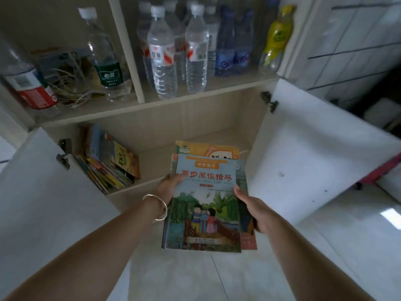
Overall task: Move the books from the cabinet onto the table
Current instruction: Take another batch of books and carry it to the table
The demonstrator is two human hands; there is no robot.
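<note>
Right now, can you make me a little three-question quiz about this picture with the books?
1. True or false: both cabinet doors are shut.
2. Which hand wears the bracelet? A left, B right.
3. Fill in: more books lean in the cabinet's lower ____ corner.

Key:
1. False. The left door and right door hang open.
2. A. The left hand wears it; with the right hand it holds the stack of books.
3. Left.

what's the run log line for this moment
left hand: holds book stack | right hand: holds same stack | remaining books: lower cabinet, leaning left | doors: open
</note>
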